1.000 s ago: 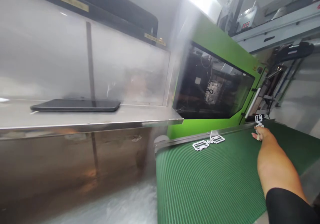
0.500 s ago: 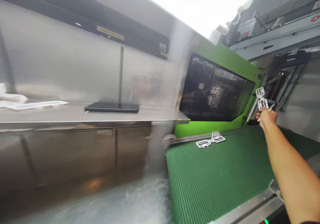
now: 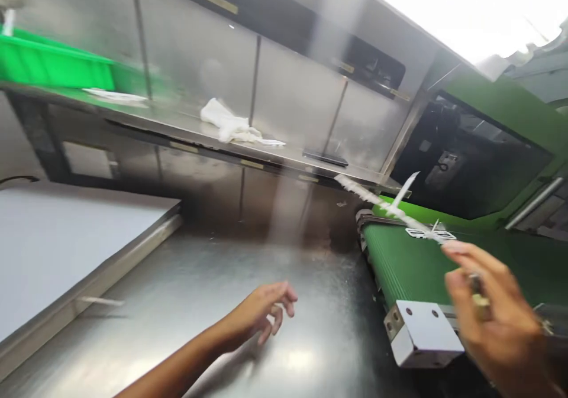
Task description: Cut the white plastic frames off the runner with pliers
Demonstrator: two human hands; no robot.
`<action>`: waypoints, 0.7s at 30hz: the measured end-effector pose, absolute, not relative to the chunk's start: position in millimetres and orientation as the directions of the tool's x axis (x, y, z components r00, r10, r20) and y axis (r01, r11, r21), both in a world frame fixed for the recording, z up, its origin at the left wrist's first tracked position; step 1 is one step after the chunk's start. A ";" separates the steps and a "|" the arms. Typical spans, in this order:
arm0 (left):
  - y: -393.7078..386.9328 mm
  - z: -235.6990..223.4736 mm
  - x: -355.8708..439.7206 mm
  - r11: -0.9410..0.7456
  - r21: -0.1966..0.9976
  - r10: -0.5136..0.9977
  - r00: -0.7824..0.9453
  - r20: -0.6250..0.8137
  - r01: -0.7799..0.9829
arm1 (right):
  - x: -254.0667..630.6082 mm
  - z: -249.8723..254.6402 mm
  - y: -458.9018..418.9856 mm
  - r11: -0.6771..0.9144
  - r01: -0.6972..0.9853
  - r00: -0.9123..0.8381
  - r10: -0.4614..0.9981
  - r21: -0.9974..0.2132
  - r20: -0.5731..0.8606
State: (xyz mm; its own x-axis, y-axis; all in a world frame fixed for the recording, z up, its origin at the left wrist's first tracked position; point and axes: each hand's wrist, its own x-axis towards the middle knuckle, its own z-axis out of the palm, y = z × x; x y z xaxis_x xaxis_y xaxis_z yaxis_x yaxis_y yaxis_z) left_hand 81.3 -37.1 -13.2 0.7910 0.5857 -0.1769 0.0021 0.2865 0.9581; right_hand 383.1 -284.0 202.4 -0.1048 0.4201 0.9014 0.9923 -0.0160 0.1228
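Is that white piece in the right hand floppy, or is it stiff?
Probably stiff: the white piece sticks out nearly straight, though the right hand holds it only near one end. It's likely light, since just one hand holds it up. Its thin spike might snap if bumped.

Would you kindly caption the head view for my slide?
Right hand holding a white part; left hand above a metal table.

The bare right hand (image 3: 503,312) grips with bent fingers (image 3: 473,257) as the bare left hand (image 3: 260,310) hovers, fingers loosely curled.
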 end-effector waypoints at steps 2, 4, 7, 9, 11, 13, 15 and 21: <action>-26.2 5.3 54.6 0.498 0.860 0.482 0.859 -0.171 -0.108 | 327.4 166.6 -257.6 0.185 0.950 -0.313 0.500 0.253 0.808; -12.5 18.0 25.4 0.669 0.715 0.424 0.894 -0.143 -0.203 | 293.4 133.3 -231.4 0.348 0.877 -0.476 0.530 0.332 0.702; 6.3 23.4 -10.7 0.726 0.611 0.494 0.857 -0.144 -0.316 | 272.8 93.3 -200.2 0.480 0.797 -0.593 0.511 0.367 0.622; 15.3 20.4 -23.5 0.692 0.619 0.585 0.791 -0.178 -0.371 | 272.8 74.5 -184.9 0.524 0.781 -0.607 0.505 0.340 0.614; 22.5 16.1 -27.3 0.641 0.636 0.675 0.711 -0.200 -0.429 | 279.2 59.9 -171.9 0.545 0.792 -0.575 0.514 0.276 0.637; 28.5 13.2 -26.1 0.588 0.640 0.747 0.636 -0.193 -0.495 | 287.4 46.5 -159.1 0.544 0.823 -0.489 0.527 0.166 0.695; 32.3 12.2 -24.4 0.528 0.646 0.807 0.562 -0.180 -0.551 | 292.4 32.2 -145.5 0.526 0.850 -0.334 0.541 -0.002 0.772; 19.6 0.4 -28.8 0.439 0.692 0.867 0.471 -0.160 -0.573 | 274.3 -15.4 -115.2 0.464 0.527 0.103 0.797 -0.712 0.595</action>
